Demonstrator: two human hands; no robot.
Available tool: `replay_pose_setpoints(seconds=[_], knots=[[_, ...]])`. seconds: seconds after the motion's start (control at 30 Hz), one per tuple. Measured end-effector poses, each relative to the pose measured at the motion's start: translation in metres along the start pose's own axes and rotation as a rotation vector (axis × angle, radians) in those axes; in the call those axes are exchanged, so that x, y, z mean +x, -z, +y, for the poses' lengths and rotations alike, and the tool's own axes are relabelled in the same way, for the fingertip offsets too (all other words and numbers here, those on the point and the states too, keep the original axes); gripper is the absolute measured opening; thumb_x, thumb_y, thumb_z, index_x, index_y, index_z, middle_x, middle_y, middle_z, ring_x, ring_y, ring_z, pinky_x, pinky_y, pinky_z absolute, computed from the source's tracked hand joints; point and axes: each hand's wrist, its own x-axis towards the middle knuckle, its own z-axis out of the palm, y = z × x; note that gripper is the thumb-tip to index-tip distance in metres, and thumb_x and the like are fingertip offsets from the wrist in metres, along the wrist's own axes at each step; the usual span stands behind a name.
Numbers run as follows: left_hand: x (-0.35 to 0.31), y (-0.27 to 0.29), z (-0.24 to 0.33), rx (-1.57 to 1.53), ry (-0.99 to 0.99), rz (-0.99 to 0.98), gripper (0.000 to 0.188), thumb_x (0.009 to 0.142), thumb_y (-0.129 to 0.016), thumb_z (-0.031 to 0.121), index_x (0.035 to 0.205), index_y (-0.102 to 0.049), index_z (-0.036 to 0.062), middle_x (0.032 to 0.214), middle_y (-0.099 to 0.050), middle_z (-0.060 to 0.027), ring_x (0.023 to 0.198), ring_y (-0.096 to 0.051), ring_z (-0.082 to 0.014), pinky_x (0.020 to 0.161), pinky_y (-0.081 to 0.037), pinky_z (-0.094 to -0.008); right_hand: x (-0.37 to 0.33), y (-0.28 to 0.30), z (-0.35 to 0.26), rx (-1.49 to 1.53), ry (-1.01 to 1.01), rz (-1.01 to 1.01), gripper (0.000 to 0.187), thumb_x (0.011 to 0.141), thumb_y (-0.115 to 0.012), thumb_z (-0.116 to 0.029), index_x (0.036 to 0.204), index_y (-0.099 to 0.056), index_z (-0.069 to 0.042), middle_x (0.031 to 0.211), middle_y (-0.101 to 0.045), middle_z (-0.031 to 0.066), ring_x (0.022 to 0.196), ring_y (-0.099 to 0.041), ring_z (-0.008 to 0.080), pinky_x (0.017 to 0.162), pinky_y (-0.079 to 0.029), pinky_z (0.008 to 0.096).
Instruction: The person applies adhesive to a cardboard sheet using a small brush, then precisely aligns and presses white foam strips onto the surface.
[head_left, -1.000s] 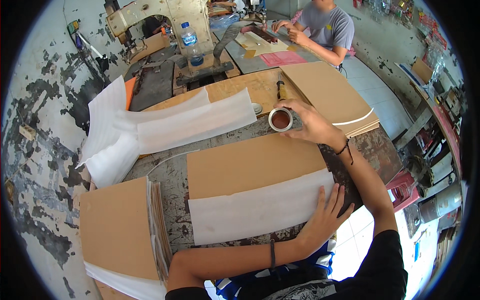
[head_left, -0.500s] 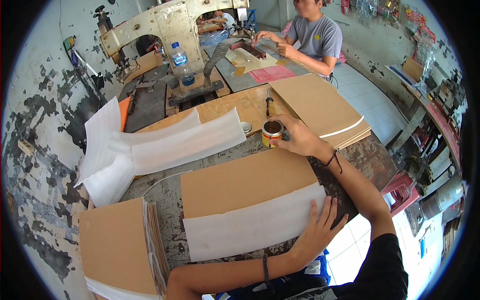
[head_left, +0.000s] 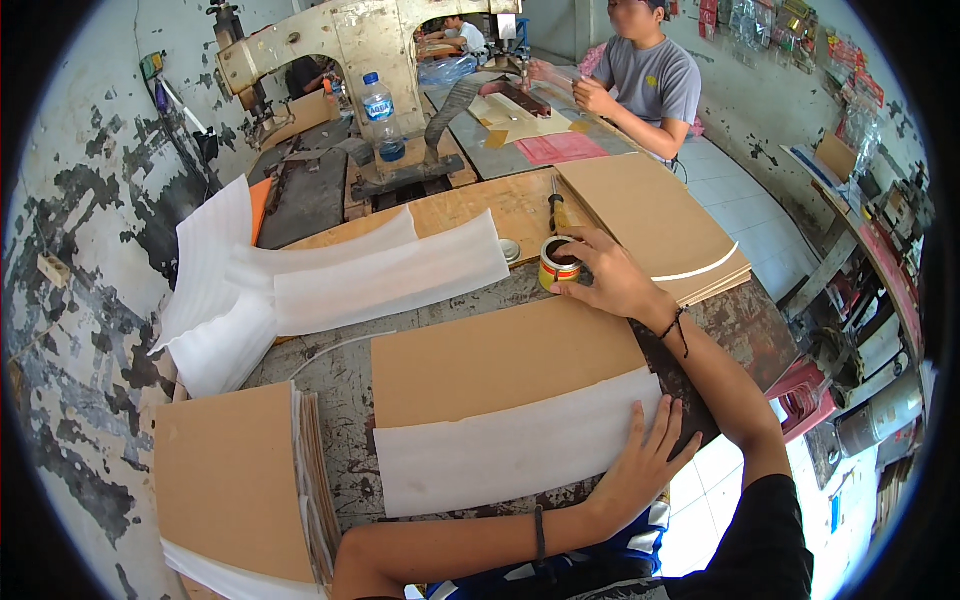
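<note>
My right hand [head_left: 617, 277] is at a small open tin [head_left: 558, 274] with a yellow and red label and dark contents. Its thumb lies against the near side and its fingers curl over the rim, a fingertip reaching into the mouth. Flat and spread, my left hand [head_left: 650, 462] rests on the right end of a white foam sheet [head_left: 500, 450]. That sheet covers the near part of a brown board [head_left: 500, 355] on the worn table [head_left: 345, 370].
Long white foam pieces [head_left: 400, 285] lie at the left, and a round lid [head_left: 510, 250] and a yellow-handled tool [head_left: 558, 212] near the tin. Brown board stacks [head_left: 230, 470] flank the work. Behind are a sewing machine [head_left: 345, 50], a water bottle [head_left: 380, 120] and a seated person [head_left: 650, 80].
My right fingers have lowered toward the tin's mouth. My left hand stays on the foam sheet. The whole view has shifted slightly, and the person across has moved their hands.
</note>
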Motion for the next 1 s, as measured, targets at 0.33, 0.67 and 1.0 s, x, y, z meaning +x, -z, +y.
replay_pose_setpoints(seconds=[0.33, 0.67, 1.0], knots=[[0.0, -0.007, 0.003, 0.075, 0.019, 0.047, 0.068, 0.1, -0.054, 0.043, 0.161, -0.04, 0.0156, 0.161, -0.036, -0.0303, 0.152, -0.032, -0.046, 0.116, -0.032, -0.0667, 0.004, 0.003, 0.006, -0.157, 0.081, 0.003, 0.051, 0.082, -0.084, -0.049, 0.113, -0.078, -0.009, 0.146, -0.056, 0.0161, 0.132, -0.055, 0.0381, 0.107, -0.05, 0.0482], [0.001, -0.015, 0.007, 0.059, 0.054, 0.084, 0.067, 0.099, -0.056, 0.042, 0.16, -0.041, 0.018, 0.163, -0.036, -0.0285, 0.153, -0.031, -0.0459, 0.119, -0.03, -0.0667, 0.01, -0.002, 0.012, -0.18, 0.111, 0.009, 0.052, 0.081, -0.084, -0.052, 0.106, -0.08, -0.007, 0.144, -0.059, 0.0167, 0.13, -0.057, 0.0376, 0.107, -0.05, 0.0475], [0.0, -0.015, 0.008, 0.033, 0.057, 0.08, 0.069, 0.099, -0.056, 0.043, 0.161, -0.04, 0.0177, 0.163, -0.035, -0.028, 0.154, -0.029, -0.0468, 0.12, -0.028, -0.0665, 0.012, 0.0, 0.007, -0.171, 0.099, 0.003, 0.05, 0.086, -0.079, -0.052, 0.098, -0.081, -0.004, 0.142, -0.061, 0.0167, 0.13, -0.057, 0.0363, 0.108, -0.049, 0.0468]])
